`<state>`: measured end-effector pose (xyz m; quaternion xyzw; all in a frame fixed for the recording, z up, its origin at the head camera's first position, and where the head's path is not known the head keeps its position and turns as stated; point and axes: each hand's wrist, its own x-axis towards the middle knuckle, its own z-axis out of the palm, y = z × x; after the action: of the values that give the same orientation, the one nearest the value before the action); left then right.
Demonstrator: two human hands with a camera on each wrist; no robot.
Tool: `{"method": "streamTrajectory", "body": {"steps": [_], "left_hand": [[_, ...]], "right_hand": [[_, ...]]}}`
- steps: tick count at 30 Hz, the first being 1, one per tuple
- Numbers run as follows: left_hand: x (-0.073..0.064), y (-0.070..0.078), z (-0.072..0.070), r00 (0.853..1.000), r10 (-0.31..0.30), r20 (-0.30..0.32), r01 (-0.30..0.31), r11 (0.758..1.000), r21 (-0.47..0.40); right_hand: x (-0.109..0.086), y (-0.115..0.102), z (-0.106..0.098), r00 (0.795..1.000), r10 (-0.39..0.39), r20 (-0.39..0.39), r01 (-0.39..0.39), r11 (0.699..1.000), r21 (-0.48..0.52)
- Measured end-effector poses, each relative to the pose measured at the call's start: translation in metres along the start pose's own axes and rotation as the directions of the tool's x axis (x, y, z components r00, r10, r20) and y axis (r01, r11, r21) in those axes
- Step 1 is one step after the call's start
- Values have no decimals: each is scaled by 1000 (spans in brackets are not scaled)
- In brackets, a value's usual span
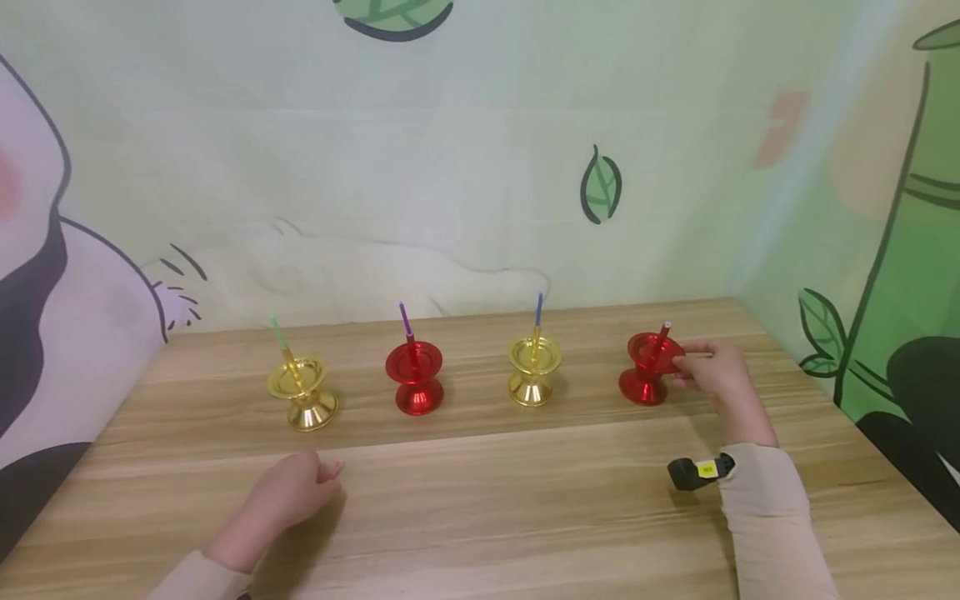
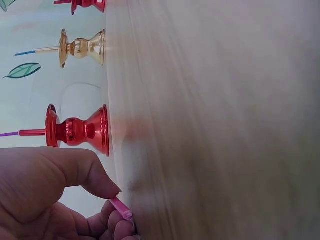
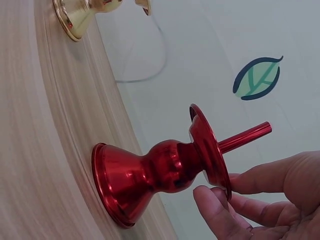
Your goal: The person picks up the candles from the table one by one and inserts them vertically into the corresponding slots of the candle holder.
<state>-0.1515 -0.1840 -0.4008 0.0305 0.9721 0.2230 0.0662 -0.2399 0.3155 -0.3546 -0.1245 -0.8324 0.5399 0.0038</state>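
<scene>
Between thumb and fingertips my left hand (image 1: 288, 492) pinches a short pink candle (image 2: 121, 209), low over the table in front of the left gold candle holder (image 1: 311, 411). My right hand (image 1: 716, 375) grips the dish rim of the rightmost red candle holder (image 3: 172, 165), whose thin tube (image 3: 247, 137) stands bare. The holder's base sits on the table. To its left stand a gold candle holder (image 1: 531, 387) with a blue candle (image 1: 539, 308) and a red candle holder (image 1: 420, 398) with a purple candle (image 1: 406, 318). A green candle (image 1: 279, 333) leans in the left gold one.
The wooden table (image 1: 525, 508) ends at the back against a printed wall (image 1: 465, 167) with leaf and panda drawings. Another wall stands along the right side. A black wrist camera (image 1: 697, 472) juts out from the right sleeve (image 1: 768, 492) over the table.
</scene>
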Motion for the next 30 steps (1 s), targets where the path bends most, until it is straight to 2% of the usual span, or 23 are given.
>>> {"method": "streamTrajectory", "body": {"steps": [11,17,21,26,30], "left_hand": [[-1,-1,-1,1000,-22,3,22,997,-74],[-2,3,-3,1000,12,-21,-14,994,-108],[-2,9,-4,997,47,-64,-56,989,-134],[-1,18,-4,982,112,-154,-136,977,-162],[0,25,-4,972,113,-207,-155,968,-197]], "right_hand": [[-2,0,0,1000,9,14,-10,1000,19],[-2,0,0,1000,7,29,-9,998,62],[-1,0,0,999,14,29,-16,998,59],[-1,1,0,1000,12,22,-14,998,59],[-1,1,1,1000,11,17,-12,998,54]]}}
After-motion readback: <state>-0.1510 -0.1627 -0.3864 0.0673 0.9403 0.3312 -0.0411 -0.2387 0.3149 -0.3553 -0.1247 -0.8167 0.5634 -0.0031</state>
